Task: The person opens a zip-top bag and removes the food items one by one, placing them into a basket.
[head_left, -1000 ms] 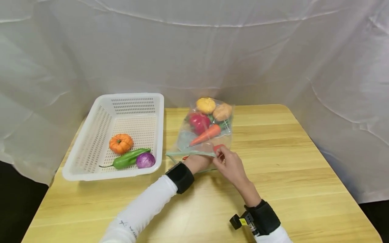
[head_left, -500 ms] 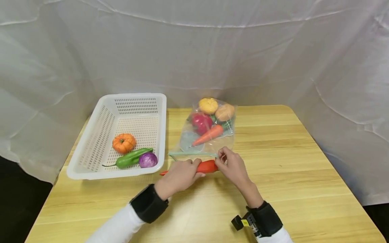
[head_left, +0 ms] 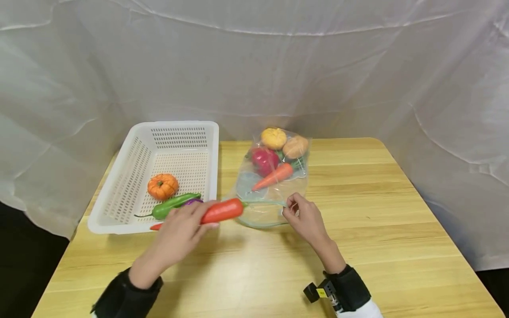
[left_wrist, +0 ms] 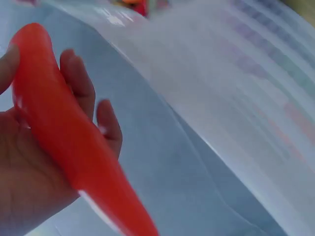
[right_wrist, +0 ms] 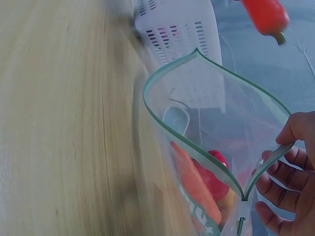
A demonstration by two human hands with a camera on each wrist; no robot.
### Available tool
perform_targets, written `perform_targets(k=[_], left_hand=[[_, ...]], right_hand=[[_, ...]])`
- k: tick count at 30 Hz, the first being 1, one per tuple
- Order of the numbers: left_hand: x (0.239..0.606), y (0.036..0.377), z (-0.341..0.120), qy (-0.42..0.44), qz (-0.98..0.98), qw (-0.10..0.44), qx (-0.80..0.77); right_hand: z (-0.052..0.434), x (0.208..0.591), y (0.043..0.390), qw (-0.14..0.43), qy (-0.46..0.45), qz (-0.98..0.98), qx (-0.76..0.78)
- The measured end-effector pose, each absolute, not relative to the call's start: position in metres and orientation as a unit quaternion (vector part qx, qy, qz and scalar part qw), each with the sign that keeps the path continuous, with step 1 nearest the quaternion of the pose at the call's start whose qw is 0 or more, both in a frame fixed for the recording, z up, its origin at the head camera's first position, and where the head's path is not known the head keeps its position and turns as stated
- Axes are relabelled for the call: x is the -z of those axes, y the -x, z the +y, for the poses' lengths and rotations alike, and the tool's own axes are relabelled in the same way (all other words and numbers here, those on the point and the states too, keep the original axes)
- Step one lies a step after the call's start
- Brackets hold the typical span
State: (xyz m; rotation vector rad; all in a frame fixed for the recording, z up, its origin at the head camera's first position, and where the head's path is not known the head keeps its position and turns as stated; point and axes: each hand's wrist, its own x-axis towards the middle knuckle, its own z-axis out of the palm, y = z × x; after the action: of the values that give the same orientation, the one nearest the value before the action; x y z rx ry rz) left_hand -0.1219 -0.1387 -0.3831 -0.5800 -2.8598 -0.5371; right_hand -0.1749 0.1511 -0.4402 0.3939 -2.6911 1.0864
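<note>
My left hand (head_left: 175,236) grips a long red chili pepper (head_left: 222,210) above the table, near the front right corner of the basket; its thumb and fingers wrap the pepper (left_wrist: 64,118) in the left wrist view. My right hand (head_left: 306,218) pinches the edge of a clear zip bag (head_left: 238,185). In the right wrist view the bag's green-rimmed mouth (right_wrist: 170,129) gapes wide. Inside the bag lie a carrot (head_left: 274,176), a dark red vegetable (head_left: 264,161), a yellow pumpkin-like one (head_left: 273,138) and a brown potato-like one (head_left: 295,147).
A white slotted basket (head_left: 214,163) stands on the left of the wooden table (head_left: 358,198). It holds an orange pumpkin (head_left: 162,186), a green pepper (head_left: 169,206) and a purple cabbage (head_left: 193,201), partly covered by the left hand. Pale cloth (head_left: 254,66) hangs behind the table.
My left hand has come out of the bag with the red chili pepper and moved left towards the basket. The right hand stays at the bag's edge.
</note>
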Motion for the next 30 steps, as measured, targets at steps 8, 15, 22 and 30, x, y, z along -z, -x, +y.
perform_targets(k=[8,15,22,30], left_hand=[[0.399,0.144,-0.188,0.101,-0.975,0.095,0.175],[0.421,0.164,-0.202,0.046,-0.976,0.062,0.205],[0.423,0.164,-0.202,0.026,-0.971,0.079,0.224],[0.429,0.163,-0.201,0.029,-0.960,0.132,0.247]], right_hand=[[0.151,0.441,0.174,0.104,-0.132,-0.913,-0.371],[0.150,0.441,0.174,0.101,-0.133,-0.912,-0.374],[0.151,0.441,0.173,0.104,-0.134,-0.912,-0.373],[0.151,0.442,0.173,0.105,-0.136,-0.911,-0.375]])
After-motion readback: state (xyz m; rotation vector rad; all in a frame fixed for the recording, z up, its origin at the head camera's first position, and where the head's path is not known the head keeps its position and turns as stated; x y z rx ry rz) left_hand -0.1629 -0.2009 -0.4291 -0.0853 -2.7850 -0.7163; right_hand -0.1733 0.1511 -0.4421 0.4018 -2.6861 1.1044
